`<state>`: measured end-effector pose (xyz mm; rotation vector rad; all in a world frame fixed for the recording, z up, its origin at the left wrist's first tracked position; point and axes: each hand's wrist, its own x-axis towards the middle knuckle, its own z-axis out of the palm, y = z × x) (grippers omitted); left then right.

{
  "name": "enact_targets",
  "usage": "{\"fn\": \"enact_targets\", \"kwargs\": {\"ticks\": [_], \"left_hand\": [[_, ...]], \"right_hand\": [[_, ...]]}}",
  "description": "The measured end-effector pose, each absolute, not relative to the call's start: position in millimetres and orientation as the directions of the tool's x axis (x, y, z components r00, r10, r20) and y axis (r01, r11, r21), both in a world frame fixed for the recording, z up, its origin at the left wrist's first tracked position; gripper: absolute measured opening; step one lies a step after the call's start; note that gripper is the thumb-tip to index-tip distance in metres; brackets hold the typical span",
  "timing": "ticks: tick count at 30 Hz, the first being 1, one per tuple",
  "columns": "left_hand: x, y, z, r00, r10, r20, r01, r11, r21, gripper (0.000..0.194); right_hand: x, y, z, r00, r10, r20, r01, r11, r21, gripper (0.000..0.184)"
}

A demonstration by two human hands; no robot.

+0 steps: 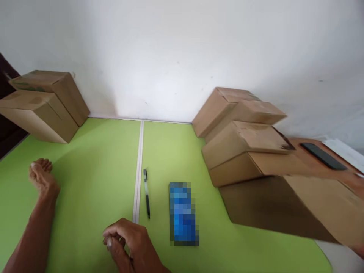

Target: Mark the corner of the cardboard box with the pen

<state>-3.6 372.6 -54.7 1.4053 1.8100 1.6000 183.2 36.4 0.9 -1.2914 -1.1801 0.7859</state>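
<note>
My left hand (43, 177) rests on the green table at the left, its fingers curled in loosely and nothing visible in them. Near the front edge of the view, my right hand (132, 242) is bent into a loose pinch, thumb close to the index finger. I see nothing held there, though the inside of that hand is partly hidden. A pen (146, 194) with a dark grip and dark cap end lies just beyond and right of my right hand. Farther right lies a phone (183, 214), its blue screen pixelated. Neither hand touches the pen or the phone.
Two cardboard boxes (54, 110) stand at the back left against the white wall. Several more boxes (241, 144) line the right side, one with an open flap (327, 204). A pale strip (138, 163) runs down the green table (108, 151). Another dark phone (323, 155) lies on a brown surface.
</note>
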Motion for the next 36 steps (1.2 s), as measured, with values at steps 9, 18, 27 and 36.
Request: {"fn": "enact_targets", "kwargs": {"ticks": [9,18,27,36], "left_hand": [[72.4,245.9,-18.7,-0.372,0.892,0.256,0.175,-0.203,0.963,0.041],[178.7,91.6,37.4,0.381,0.857,0.348,-0.001,-0.376,0.927,0.057],[276.5,22.4,12.9,0.805,0.586,0.093,-0.047,-0.094,0.995,0.084],[324.4,14.1,18.9,0.923,0.381,0.057,0.008,-0.166,0.986,0.109]], "right_hand": [[304.5,-99.8,82.9,0.827,-0.002,0.562,0.530,-0.331,-0.781,0.030],[444.8,-155.1,39.5,0.963,-0.088,0.254,0.227,-0.245,-0.943,0.052],[425.7,-182.7,23.0,0.977,0.137,0.164,0.181,-0.119,-0.976,0.076],[433.4,-178.6,-19.7,0.903,0.429,0.013,0.038,-0.049,-0.998,0.071]]}}
